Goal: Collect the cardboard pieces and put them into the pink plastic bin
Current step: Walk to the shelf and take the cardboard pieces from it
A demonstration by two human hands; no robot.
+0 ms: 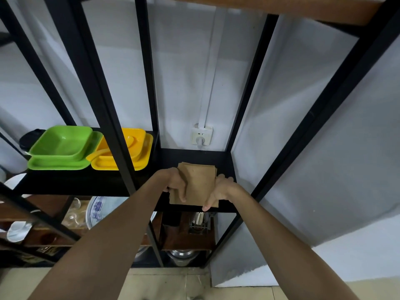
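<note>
Cardboard pieces (198, 185), stacked flat, sit between two hands over the black shelf (194, 155): the left hand (176, 185) clasps their left edge, thumb on top, the right hand (218, 190) their right edge. Both arms stretch forward from near.

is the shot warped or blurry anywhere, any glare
Head view: wide-angle warp bends the black shelf posts outward; soft glare on the green dish; cardboard pieces in both hands look sharp, forearms at the bottom edge slightly soft.
</note>
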